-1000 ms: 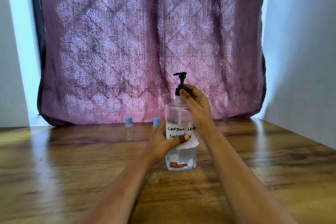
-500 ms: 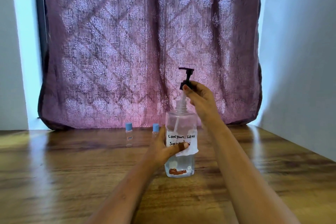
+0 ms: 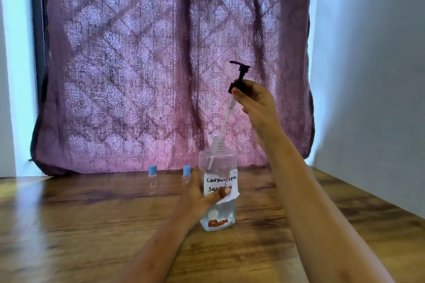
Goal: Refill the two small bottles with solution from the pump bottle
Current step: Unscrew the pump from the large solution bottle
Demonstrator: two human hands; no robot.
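Observation:
A clear pump bottle [image 3: 218, 165] with a handwritten white label stands on the wooden table, part full of liquid. My left hand [image 3: 197, 197] grips its body, thumb across the label. My right hand [image 3: 255, 101] pinches the collar of the black pump head [image 3: 239, 76], lifted well above the open neck. The clear dip tube [image 3: 224, 122] slants down, its lower end still inside the bottle. Two small clear bottles with blue caps stand behind: one [image 3: 152, 180] to the left, the other [image 3: 186, 174] partly hidden by my left hand.
The wooden table [image 3: 92, 225] runs to a purple patterned curtain [image 3: 149, 64] at the back. A pale wall [image 3: 368, 76] closes the right side along the table's edge.
My right hand has raised the pump head off the bottle neck, drawing the dip tube up and out to the right. My left hand stays on the bottle.

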